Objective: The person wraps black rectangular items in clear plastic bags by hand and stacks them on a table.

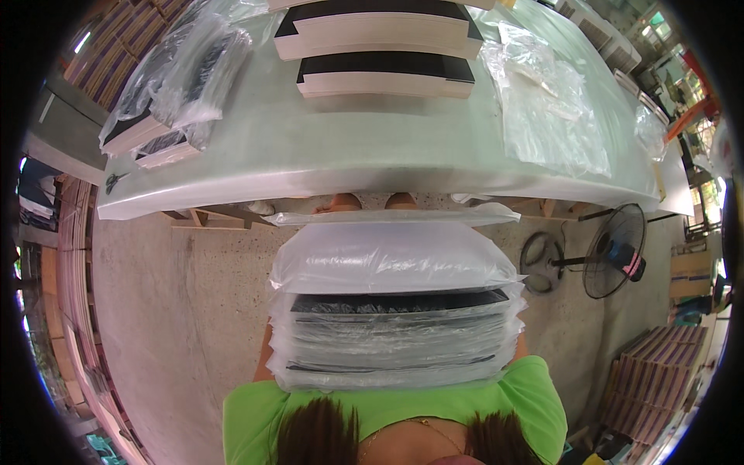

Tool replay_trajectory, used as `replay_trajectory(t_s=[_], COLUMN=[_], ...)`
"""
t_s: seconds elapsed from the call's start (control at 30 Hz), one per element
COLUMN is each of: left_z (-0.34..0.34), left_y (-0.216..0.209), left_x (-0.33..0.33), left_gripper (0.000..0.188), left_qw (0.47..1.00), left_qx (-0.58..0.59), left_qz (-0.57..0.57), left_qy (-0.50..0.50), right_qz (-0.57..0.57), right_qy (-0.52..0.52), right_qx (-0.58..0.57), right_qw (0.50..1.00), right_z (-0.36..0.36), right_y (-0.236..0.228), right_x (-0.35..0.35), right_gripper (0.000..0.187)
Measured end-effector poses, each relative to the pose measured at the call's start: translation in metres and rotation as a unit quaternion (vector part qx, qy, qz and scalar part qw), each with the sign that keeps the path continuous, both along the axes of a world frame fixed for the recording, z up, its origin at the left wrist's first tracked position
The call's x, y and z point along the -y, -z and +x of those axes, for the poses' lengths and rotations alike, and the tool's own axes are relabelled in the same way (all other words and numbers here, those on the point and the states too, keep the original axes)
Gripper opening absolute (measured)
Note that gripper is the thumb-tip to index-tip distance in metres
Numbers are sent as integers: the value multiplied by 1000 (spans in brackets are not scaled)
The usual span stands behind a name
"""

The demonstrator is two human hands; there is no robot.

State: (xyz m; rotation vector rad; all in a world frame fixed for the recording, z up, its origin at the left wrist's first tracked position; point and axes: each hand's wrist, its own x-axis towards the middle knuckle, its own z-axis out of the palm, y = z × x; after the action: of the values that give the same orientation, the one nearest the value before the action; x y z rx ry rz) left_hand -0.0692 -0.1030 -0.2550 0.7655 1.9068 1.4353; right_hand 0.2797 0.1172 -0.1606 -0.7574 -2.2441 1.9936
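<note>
Flanking a plastic-wrapped stack (399, 337), the left arm (266, 346) and right arm (519, 346) show at its two sides; neither is evidently nearer. The stack lies close against the green shirt (527, 391), its long axis running from the left fingers' side to the right's. Both hands are hidden by it, so whether the fingers are spread, pressed together or pinching cannot be told. Ahead of them stands a table (387, 143) bearing black-topped blocks (384, 84). No brand, label or writing is legible on the wrapping.
</note>
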Motion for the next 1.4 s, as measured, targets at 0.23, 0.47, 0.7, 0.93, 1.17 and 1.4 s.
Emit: replay_trajectory(t_s=[0.23, 0.47, 0.7, 0.93, 1.17, 1.4], left_z=[-10, -15, -22, -53, -3, 15], left_y=[39, 61, 69, 5, -220, -279], left_x=[0, 16, 5, 25, 35, 17], left_gripper=[17, 18, 18, 18, 34, 53], left_qw=[997, 991, 988, 951, 961, 928], left_qx=[41, 56, 86, 107, 26, -82], left_qz=[-40, -62, -41, 191, 272, 79], left_qy=[-47, -101, -122, -218, -45, 354], right_qz=[55, 523, 536, 481, 191, 260], right_qy=[-108, 464, 479, 151, 57, -136], right_qx=[117, -80, -419, -11, -279, -66], right_qw=[986, 711, 555, 864, 939, 954], right_z=[26, 73, -51, -117, -75, -55], right_y=[-11, -162, -209, -68, -155, -201], right_x=[-85, -168, -161, -174, -36, 23], right_gripper=[33, 32, 39, 73, 51, 36])
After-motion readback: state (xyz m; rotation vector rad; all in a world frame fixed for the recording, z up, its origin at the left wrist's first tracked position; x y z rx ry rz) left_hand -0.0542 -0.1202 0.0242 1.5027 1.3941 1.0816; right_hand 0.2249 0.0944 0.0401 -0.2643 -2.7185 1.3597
